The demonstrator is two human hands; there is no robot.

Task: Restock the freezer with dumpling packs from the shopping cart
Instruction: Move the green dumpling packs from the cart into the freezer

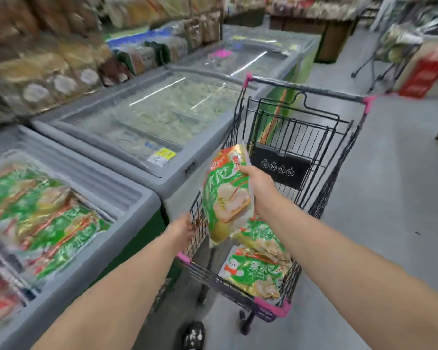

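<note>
Above cart (299, 127), right hand (259, 185) gripping dumpling pack (225, 195)

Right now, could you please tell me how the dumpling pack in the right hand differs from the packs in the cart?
The held pack stands nearly upright, raised over the basket of the cart; the cart packs lie flat, piled at its near end. The right hand grips the held pack by its upper edge; no hand is on the cart packs. Both share green and gold print.
</note>
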